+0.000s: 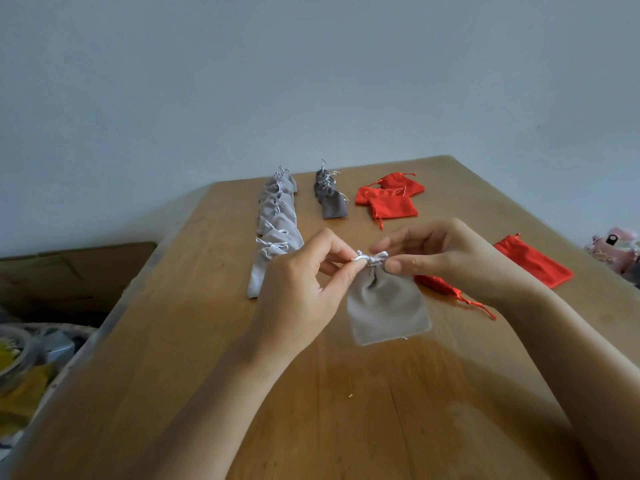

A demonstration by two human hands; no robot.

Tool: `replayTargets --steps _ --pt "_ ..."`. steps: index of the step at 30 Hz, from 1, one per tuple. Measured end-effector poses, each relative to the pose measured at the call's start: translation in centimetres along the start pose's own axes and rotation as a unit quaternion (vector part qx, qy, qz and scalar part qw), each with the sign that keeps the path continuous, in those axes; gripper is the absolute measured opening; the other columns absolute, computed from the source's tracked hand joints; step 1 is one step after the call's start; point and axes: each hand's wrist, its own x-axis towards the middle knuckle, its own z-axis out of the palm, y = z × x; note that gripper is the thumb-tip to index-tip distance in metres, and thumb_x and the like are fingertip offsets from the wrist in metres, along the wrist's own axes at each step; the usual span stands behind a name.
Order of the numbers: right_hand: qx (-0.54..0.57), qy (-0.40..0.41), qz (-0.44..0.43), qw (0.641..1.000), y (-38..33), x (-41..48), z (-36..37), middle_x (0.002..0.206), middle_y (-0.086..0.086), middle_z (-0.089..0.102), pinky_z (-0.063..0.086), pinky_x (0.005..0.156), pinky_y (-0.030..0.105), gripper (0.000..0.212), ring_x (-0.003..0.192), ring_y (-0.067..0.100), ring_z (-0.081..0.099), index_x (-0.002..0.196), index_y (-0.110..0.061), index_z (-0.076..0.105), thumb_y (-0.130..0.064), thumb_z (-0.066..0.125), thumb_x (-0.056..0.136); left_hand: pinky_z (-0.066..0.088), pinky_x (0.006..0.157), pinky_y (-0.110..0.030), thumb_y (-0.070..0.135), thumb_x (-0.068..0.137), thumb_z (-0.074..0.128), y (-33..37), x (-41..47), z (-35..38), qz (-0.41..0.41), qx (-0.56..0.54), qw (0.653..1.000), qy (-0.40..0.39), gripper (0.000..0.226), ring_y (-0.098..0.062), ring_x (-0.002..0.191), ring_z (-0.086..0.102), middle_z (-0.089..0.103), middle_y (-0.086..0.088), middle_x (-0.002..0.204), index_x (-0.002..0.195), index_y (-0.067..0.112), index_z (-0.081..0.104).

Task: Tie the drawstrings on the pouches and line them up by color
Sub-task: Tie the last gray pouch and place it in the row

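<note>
Mid-bow on the small light-grey velvet pouch (388, 306), hanging over the brown wooden bench (173, 341). Pinching the pale silver drawstring (370, 259) loops with fingers of left hand (298, 292) and right hand (446, 258) alike. Next, likely: pull snug (evenly), then lay at the near end of the row of tied light-grey pouches (277, 220).

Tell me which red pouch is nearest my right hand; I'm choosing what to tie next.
The red pouch half hidden beneath the right hand, cords trailing toward you; the other red pouches lie apart.
</note>
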Motion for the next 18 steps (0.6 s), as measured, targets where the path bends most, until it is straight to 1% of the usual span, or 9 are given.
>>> replayTargets --steps 3,5,7,9,10,13,15,16,18 --pt "-0.026 0.016 -0.005 1.0 0.6 0.3 0.4 0.092 0.017 0.074 0.056 0.079 0.023 0.024 0.085 0.019 0.07 0.094 0.004 0.07 -0.007 0.071 0.073 0.051 0.068 -0.011 0.011 0.084 0.073 -0.2 0.0 0.2 -0.006 -0.012 1.0 -0.007 0.01 0.001 0.072 0.066 0.07 0.008 0.078 0.081 0.007 0.064" --pt "-0.051 0.027 -0.01 0.998 1.1 0.5 0.7 0.091 0.014 0.075 0.056 0.082 0.026 0.023 0.087 0.022 0.071 0.09 0.0 0.072 -0.013 0.074 0.071 0.053 0.067 -0.015 0.012 0.085 0.071 -0.3 -0.1 0.4 -0.02 -0.031 0.999 -0.019 0.01 0.0 0.073 0.067 0.071 0.007 0.079 0.082 0.007 0.063" --pt "-0.063 0.051 -0.015 0.997 1.5 0.7 1.0 0.089 0.011 0.075 0.056 0.082 0.027 0.024 0.087 0.022 0.071 0.088 -0.004 0.073 -0.02 0.076 0.07 0.053 0.065 -0.017 0.013 0.087 0.068 -0.7 -0.2 0.7 -0.063 -0.066 0.995 -0.03 0.01 -0.002 0.072 0.067 0.07 0.006 0.078 0.084 0.008 0.061" --pt "-0.065 0.081 -0.021 0.994 1.9 0.9 1.2 0.086 0.009 0.075 0.055 0.078 0.024 0.021 0.083 0.018 0.071 0.085 -0.005 0.072 -0.021 0.076 0.071 0.052 0.066 -0.02 0.017 0.091 0.063 -1.5 -0.3 1.4 -0.114 -0.09 0.988 -0.043 0.01 -0.005 0.072 0.067 0.068 0.005 0.077 0.086 0.01 0.059" --pt "-0.074 0.09 -0.026 0.993 2.0 0.9 1.3 0.085 0.008 0.075 0.055 0.077 0.025 0.019 0.081 0.016 0.071 0.084 -0.006 0.072 -0.021 0.076 0.073 0.05 0.068 -0.019 0.019 0.093 0.06 -1.8 -0.4 1.8 -0.14 -0.1 0.984 -0.046 0.01 -0.006 0.073 0.065 0.067 0.005 0.077 0.086 0.013 0.058" --pt "-0.132 0.105 -0.051 0.984 2.2 0.9 1.8 0.081 0.006 0.074 0.055 0.077 0.034 0.008 0.075 0.017 0.07 0.084 -0.009 0.071 -0.016 0.075 0.081 0.045 0.073 -0.016 0.018 0.097 0.054 -2.2 -0.9 3.2 -0.221 -0.147 0.964 -0.033 0.013 -0.007 0.077 0.06 0.064 -0.002 0.083 0.084 0.019 0.054" --pt "-0.168 0.121 -0.074 0.975 2.4 0.9 2.3 0.078 0.005 0.073 0.055 0.074 0.038 0.005 0.073 0.022 0.068 0.081 -0.012 0.071 -0.015 0.075 0.081 0.043 0.072 -0.015 0.019 0.098 0.051 -2.2 -1.1 3.9 -0.268 -0.182 0.946 -0.014 0.015 -0.005 0.075 0.057 0.061 -0.003 0.082 0.083 0.018 0.053" --pt "-0.18 0.128 -0.085 0.971 2.4 0.8 2.4 0.076 0.004 0.072 0.054 0.073 0.038 0.006 0.073 0.023 0.067 0.08 -0.013 0.071 -0.016 0.076 0.081 0.042 0.071 -0.015 0.02 0.098 0.05 -2.1 -1.1 4.2 -0.281 -0.195 0.94 -0.007 0.016 -0.004 0.074 0.056 0.061 -0.002 0.082 0.082 0.018 0.052" --pt "-0.193 0.135 -0.101 0.967 2.3 0.8 2.5 0.074 0.002 0.071 0.053 0.07 0.035 0.007 0.07 0.019 0.065 0.078 -0.014 0.071 -0.017 0.077 0.08 0.043 0.072 -0.015 0.021 0.099 0.048 -1.9 -1.1 4.1 -0.278 -0.204 0.939 0.003 0.016 -0.004 0.074 0.057 0.061 -0.001 0.082 0.083 0.018 0.052"
